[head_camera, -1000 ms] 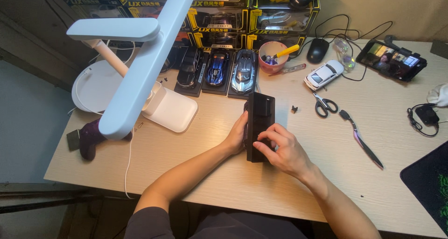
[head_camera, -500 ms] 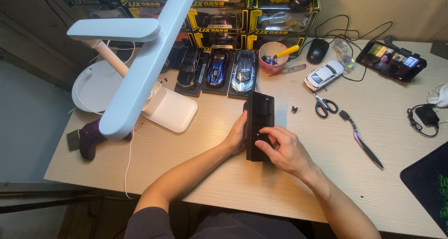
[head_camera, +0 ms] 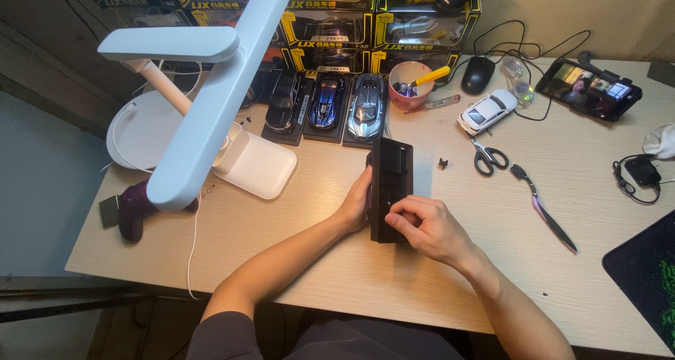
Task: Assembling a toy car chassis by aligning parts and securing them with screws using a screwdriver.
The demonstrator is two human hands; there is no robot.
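Observation:
A long black plastic base lies lengthwise on the wooden desk, just in front of me. My left hand cups its left side and steadies it. My right hand rests on the near end of the base, fingers curled and pinched together on its top face. Whatever is under those fingertips is too small to make out. A tiny dark screw-like piece lies on the desk to the right of the base.
Three model cars on black stands line up behind the base, with boxed cars stacked behind them. A white desk lamp reaches over the left. Scissors, a white toy car, a pink cup, a mouse, a phone and a screwdriver lie to the right.
My right fingers have shifted slightly on the near end of the black base. My left hand and the base have stayed in place.

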